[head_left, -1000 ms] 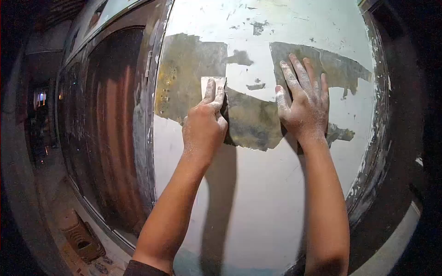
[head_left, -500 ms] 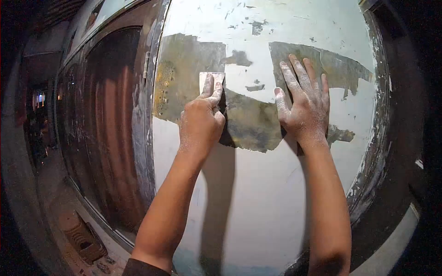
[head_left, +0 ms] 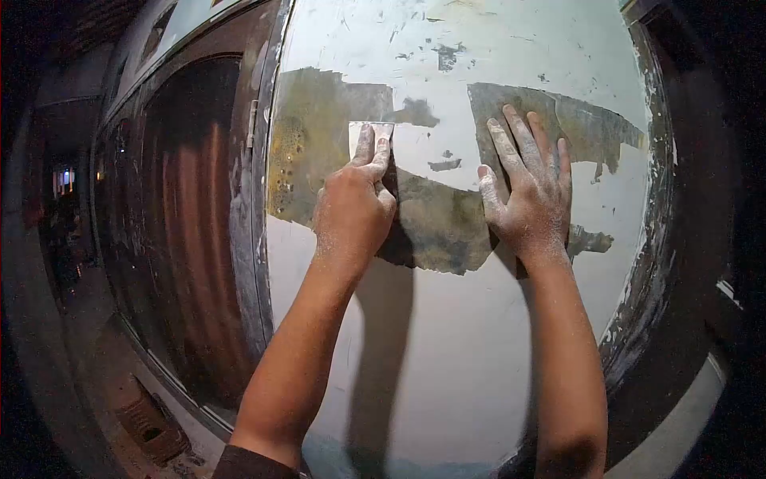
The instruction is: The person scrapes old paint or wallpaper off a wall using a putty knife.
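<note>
My left hand (head_left: 355, 195) is closed around a scraper, two fingers pressed along its pale flat blade (head_left: 357, 137). The blade's top edge meets the wall near the border of a bare grey-brown patch (head_left: 319, 104); its handle is hidden in my hand. White dust coats the fingers of both hands. Flat against the wall, with fingers spread, lies my right hand (head_left: 531, 188), over a second bare patch (head_left: 590, 128). White paint (head_left: 447, 335) covers the wall below and around these patches, with ragged flaked edges.
A dark wooden door frame (head_left: 259, 176) with a hinge borders the wall at left, beside a dark panel with a reddish curtain (head_left: 191, 263). Low at left sits a brown slotted object (head_left: 152, 423). A worn dark edge (head_left: 650, 223) bounds the wall at right.
The wall and hands sit slightly lower in view as the camera has shifted. My left hand with the scraper has moved slightly upward relative to the wall; the right hand stays on its patch.
</note>
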Demonstrator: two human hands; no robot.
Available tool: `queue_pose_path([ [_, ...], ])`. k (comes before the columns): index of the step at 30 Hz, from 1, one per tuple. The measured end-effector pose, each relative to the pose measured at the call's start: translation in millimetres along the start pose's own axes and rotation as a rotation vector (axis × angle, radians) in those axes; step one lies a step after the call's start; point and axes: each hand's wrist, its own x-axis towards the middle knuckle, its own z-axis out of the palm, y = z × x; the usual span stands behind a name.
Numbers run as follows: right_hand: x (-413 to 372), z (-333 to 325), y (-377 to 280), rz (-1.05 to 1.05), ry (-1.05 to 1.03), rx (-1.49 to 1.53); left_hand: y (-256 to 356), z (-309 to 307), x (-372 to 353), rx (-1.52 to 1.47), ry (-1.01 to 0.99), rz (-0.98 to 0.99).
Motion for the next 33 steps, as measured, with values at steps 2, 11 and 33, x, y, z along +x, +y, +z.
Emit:
queue_pose_path([
  [2,0.1,-0.4,-0.2,0.002,0.002,-0.001,3.7,-3.2,2.6,0.018,-0.045,-0.046],
  [11,0.0,-2.0,-1.6,0.01,0.002,0.018,-1.0,-0.2,13.1,0.111,-0.061,-0.061],
  [33,-0.6,-0.1,0.4,0.002,-0.002,0.012,16.2,-8.0,29.7,0.129,-0.098,-0.144],
])
